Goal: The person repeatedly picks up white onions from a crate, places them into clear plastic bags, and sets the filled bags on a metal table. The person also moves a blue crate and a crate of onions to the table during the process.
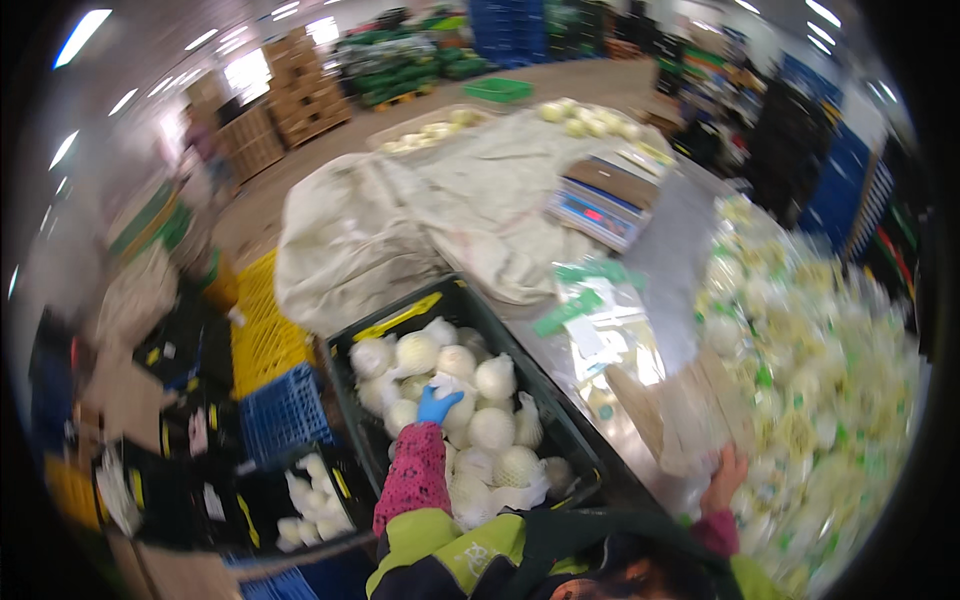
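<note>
My left hand [436, 406], in a blue glove, reaches into a dark green plastic crate [536, 390]. Its thumb and fingers close about the white wrapping of a round pale vegetable [448, 384]. Around it lie several more round pale vegetables [491, 428], many in white netting or thin wrap. My right hand [725, 480] is bare and at the lower edge of a light brown sheet or bag [694, 412] with clear plastic over it. Whether its fingers grip that edge cannot be told. Right of this hand spreads a large heap of clear-bagged pale produce [817, 390] with green marks.
Beyond the crate, a pale cloth [480, 202] covers part of the metal table [679, 232]. A digital scale [600, 202] and plastic packaging with green strips [600, 315] lie there. To the left stand yellow [266, 330] and blue plastic pallets [283, 412] and another produce crate [341, 484].
</note>
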Motion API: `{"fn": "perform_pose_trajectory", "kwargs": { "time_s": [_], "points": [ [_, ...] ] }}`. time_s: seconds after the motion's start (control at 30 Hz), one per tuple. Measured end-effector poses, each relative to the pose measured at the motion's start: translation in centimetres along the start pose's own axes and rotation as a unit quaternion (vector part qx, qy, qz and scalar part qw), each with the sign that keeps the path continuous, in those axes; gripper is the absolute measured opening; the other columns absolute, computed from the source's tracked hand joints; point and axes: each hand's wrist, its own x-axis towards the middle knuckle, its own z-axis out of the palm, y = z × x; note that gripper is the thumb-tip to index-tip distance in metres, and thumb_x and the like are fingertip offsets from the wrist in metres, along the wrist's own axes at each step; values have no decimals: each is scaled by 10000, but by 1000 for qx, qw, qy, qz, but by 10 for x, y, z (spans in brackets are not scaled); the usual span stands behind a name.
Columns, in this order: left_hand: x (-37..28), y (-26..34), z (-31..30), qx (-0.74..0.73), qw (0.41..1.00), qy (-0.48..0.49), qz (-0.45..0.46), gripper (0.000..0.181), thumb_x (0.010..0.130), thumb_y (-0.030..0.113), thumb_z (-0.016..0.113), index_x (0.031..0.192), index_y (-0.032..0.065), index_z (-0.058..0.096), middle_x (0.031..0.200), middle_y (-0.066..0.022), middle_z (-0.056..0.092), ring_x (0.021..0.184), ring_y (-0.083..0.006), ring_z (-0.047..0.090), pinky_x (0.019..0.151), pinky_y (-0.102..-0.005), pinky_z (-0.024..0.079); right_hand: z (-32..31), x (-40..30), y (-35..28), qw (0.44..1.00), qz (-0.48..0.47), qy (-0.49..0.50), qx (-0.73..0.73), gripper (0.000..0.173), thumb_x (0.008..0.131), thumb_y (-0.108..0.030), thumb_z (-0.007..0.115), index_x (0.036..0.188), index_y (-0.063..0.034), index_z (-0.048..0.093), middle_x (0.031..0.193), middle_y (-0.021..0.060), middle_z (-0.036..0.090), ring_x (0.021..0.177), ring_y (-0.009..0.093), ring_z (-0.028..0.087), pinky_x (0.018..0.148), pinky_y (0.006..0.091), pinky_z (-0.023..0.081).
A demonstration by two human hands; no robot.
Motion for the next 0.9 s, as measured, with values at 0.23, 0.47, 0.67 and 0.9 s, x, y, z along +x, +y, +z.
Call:
{"fn": "perform_pose_trajectory", "kwargs": {
  "time_s": [0.23, 0.47, 0.67, 0.9],
  "points": [
    [-27, -9, 27, -646, 738, -133, -139, 602, 876, 527, 551, 1332, 137, 495, 1293, -117, 565, 1165, -327, 547, 1029, -532, 395, -8, 20, -1, 997, 55, -58, 23, 413, 848, -100, 581, 1245, -49, 481, 1199, 109, 559, 1048, 238, 576, 848, 357, 516],
    [-103, 160, 96, -609, 727, -318, -20, 625, 922, 598, 455, 1337, 131, 490, 1293, -126, 562, 1183, -318, 548, 1024, -498, 424, 36, 19, 7, 982, 78, -171, 18, 698, 799, 34, 472, 1467, -72, 301, 1386, 168, 452, 1147, 293, 552, 904, 379, 516],
    [-163, 220, 220, -482, 723, -466, -168, 724, 894, 610, 514, 1423, 136, 372, 1360, -116, 512, 1191, -282, 551, 948, -466, 490, 47, 14, -6, 957, 59, -282, -29, 703, 834, 56, 406, 1504, -82, 241, 1458, 160, 383, 1227, 285, 508, 945, 368, 495],
    [-194, 228, 308, -185, 797, -540, -200, 745, 900, 403, 609, 1493, 156, 232, 1333, -145, 527, 1143, -295, 580, 556, -432, 589, 14, 23, 16, 935, -113, -298, -156, 712, 836, 70, 389, 1513, -112, 264, 1449, 148, 430, 1173, 250, 538, 929, 302, 454]
  ]
}}
